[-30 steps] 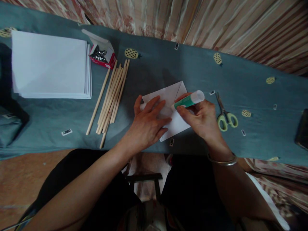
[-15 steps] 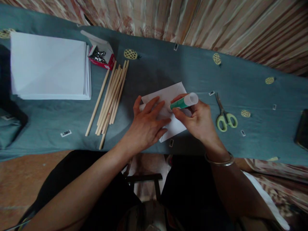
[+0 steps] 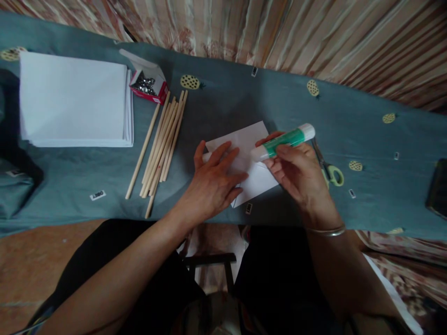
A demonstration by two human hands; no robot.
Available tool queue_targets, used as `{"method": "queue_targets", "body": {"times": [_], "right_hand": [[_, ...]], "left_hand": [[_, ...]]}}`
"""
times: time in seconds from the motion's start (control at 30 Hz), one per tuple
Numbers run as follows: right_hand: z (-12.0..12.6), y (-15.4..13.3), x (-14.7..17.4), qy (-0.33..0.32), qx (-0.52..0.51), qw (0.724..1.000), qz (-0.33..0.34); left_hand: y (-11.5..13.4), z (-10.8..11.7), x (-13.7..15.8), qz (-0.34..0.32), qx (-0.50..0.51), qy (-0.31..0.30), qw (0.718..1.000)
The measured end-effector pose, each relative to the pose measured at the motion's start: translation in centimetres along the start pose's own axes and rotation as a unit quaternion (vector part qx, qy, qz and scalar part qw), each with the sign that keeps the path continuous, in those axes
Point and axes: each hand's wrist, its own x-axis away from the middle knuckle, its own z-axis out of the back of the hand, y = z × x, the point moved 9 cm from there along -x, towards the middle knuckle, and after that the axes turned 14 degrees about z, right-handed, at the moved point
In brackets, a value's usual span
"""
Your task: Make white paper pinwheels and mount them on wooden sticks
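A folded white sheet of paper (image 3: 260,179) lies on the cloth in front of me. My left hand (image 3: 218,177) rests on it, fingers spread over the surface, with a small white cap (image 3: 206,157) pinched between thumb and forefinger. The cap is partly hidden by the fingers. My right hand (image 3: 296,170) grips a green and white glue stick (image 3: 284,141) over the right part of the paper. The stick is tilted, its white front end pointing left; whether that end touches the paper I cannot tell. Green-handled scissors (image 3: 335,176) lie partly behind the right hand.
Several wooden sticks (image 3: 162,149) lie left of the paper. Beyond them are an open red box (image 3: 149,88) of shiny metal clips and a stack of white paper (image 3: 73,100). A dark object (image 3: 438,188) sits at the right edge. A pleated curtain (image 3: 244,28) borders the table behind.
My right hand has lifted the glue stick and shifted right, tipping it from steep to nearly level. It now covers part of the scissors. My left hand has stayed on the paper.
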Motion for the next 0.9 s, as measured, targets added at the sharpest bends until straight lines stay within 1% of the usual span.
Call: {"method": "queue_targets", "body": {"times": [0.1,0.17,0.27,0.37,0.47,0.57,0.63,0.7,0.77,0.83,0.9], "right_hand": [[0.8,0.1,-0.2,0.017,-0.027,0.999,-0.009],[1.3,0.5,-0.2,0.041,-0.066,0.997,-0.025],[1.6,1.3,0.1,0.074,-0.115,0.989,-0.053],[1.2,1.7,0.2,0.071,-0.152,0.984,-0.057],[0.4,2.2,0.5,0.086,-0.242,0.963,-0.083],[-0.9,2.6,1.1,0.112,-0.327,0.93,-0.128],[-1.6,2.5,1.3,0.124,-0.354,0.916,-0.142],[-2.2,2.4,1.4,0.128,-0.362,0.912,-0.146],[-2.8,2.3,1.5,0.119,-0.36,0.913,-0.15],[-3.4,2.3,1.6,0.107,-0.358,0.915,-0.152],[-3.9,2.2,1.6,0.094,-0.361,0.916,-0.15]], "left_hand": [[-0.2,0.2,0.1,0.0,0.003,0.0,1.0],[-0.5,0.7,0.1,0.001,0.007,0.012,1.0],[-1.5,1.7,0.1,0.012,0.014,0.035,0.999],[-2.9,2.9,0.1,0.045,0.007,0.061,0.997],[-4.3,3.9,0.1,0.084,-0.004,0.074,0.994],[-5.1,4.5,0.1,0.09,0.011,0.074,0.993],[-5.4,4.8,0.3,0.092,0.039,0.077,0.992],[-5.9,5.0,0.4,0.107,0.09,0.083,0.987],[-6.4,5.2,0.7,0.143,0.18,0.089,0.969],[-7.0,4.7,0.9,0.193,0.295,0.074,0.933],[-7.2,3.8,1.1,0.234,0.38,0.052,0.893]]}}
